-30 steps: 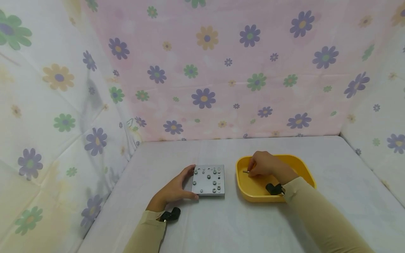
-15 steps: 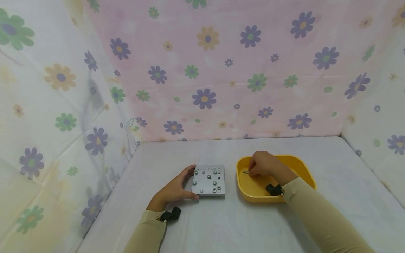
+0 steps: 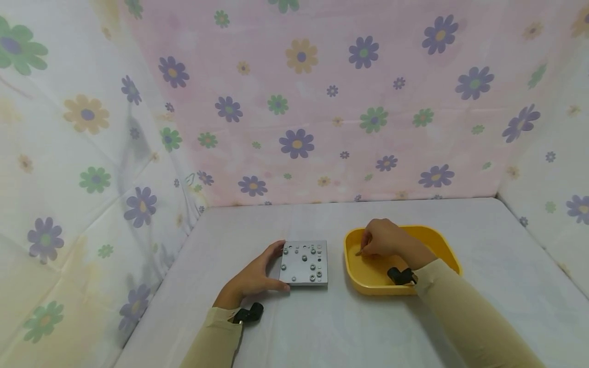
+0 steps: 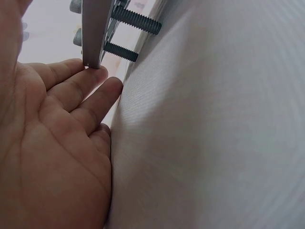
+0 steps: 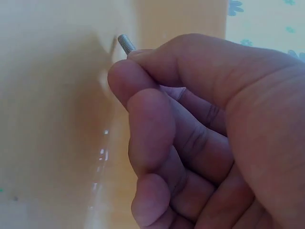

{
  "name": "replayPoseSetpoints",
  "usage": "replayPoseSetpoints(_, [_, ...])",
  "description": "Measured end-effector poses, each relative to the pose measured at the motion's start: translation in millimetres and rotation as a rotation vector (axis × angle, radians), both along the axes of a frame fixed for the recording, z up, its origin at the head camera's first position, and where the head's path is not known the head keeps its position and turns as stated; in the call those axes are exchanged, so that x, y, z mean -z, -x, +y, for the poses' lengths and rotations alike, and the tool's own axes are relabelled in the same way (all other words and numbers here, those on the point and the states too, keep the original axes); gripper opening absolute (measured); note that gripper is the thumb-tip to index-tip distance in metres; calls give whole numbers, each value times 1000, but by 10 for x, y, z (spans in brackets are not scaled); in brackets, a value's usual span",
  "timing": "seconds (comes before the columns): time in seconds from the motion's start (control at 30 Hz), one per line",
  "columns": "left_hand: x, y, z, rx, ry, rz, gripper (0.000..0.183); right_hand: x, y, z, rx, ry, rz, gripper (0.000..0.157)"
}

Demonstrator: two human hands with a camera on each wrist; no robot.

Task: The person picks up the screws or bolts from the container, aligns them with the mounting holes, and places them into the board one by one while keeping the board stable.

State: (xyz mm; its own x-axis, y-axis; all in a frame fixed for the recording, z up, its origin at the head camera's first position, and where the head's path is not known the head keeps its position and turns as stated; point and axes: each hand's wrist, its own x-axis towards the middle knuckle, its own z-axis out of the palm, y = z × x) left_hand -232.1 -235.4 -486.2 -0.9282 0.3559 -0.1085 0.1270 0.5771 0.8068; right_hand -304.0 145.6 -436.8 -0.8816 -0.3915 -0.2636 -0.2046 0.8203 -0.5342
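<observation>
A square silver metal plate (image 3: 303, 276), with several socket-head bolts and holes in its face, sits left of the yellow tray. My left hand (image 3: 250, 277) holds it along its left side, thumb at the near corner and fingers at the far one. Threaded bolt shanks (image 4: 138, 20) stick out beneath the plate in the left wrist view. Inside the tray (image 3: 379, 290), my right hand (image 3: 385, 239) pinches a small metal screw (image 5: 125, 43) between thumb and index finger. Only its threaded end shows; the fingers hide the rest.
White cloth covers the table (image 3: 294, 332). A pink flowered curtain (image 3: 336, 102) hangs behind it, with white flowered cloth (image 3: 83, 220) at the sides. The tray's raised rim surrounds the right hand.
The screw's visible end has tipped from nearly level to slanting down and left in the right fingers. My left hand and the plate have stayed in place.
</observation>
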Motion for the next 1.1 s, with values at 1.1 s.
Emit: replayPoseSetpoints(1.1, [5, -4, -10, -7, 6, -2, 124, -359, -223, -33, 42, 387, 173, 11])
